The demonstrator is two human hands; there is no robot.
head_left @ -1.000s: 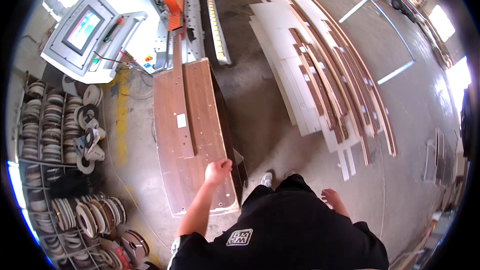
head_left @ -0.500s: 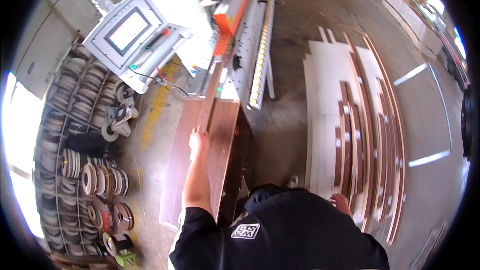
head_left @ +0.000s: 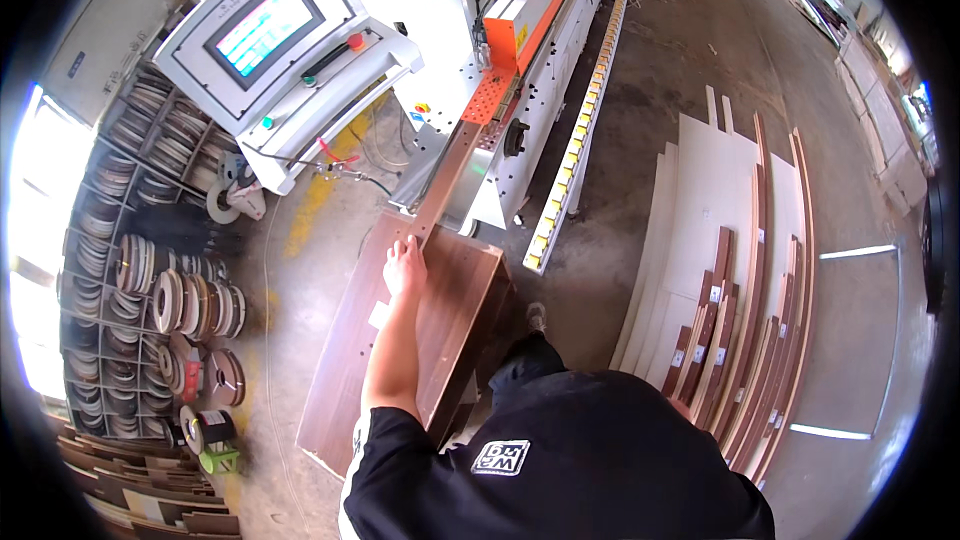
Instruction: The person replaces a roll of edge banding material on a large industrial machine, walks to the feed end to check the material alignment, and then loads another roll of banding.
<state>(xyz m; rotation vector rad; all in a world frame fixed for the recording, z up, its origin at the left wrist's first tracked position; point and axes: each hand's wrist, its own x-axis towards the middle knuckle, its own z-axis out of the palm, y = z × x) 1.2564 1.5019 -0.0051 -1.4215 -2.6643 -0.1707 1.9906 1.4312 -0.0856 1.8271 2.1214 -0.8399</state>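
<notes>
My left hand (head_left: 404, 267) is out in front over a brown wood-grain cabinet box (head_left: 455, 315), its fingers bent against the near end of a narrow brown board strip (head_left: 446, 181). From there the strip runs away from me, over the box's far edge and onto the bed of a long machine. Its far end goes in at the orange perforated guard (head_left: 489, 100). Of my right hand (head_left: 682, 408) only a sliver shows past my dark shirt, low on the right; its fingers are hidden. Stacked brown strips (head_left: 713, 340) lie close to it.
A control panel with a lit screen (head_left: 265, 30) stands at the far left. Below it, a rack (head_left: 115, 270) holds several rolls of edging. A yellow-studded roller rail (head_left: 575, 150) runs along the machine's right. White panels (head_left: 700, 170) lie beneath the strips on the right.
My left hand and the strip have moved forward toward the machine, and less of the strip shows outside the guard. My view has shifted; less of my right hand is visible.
</notes>
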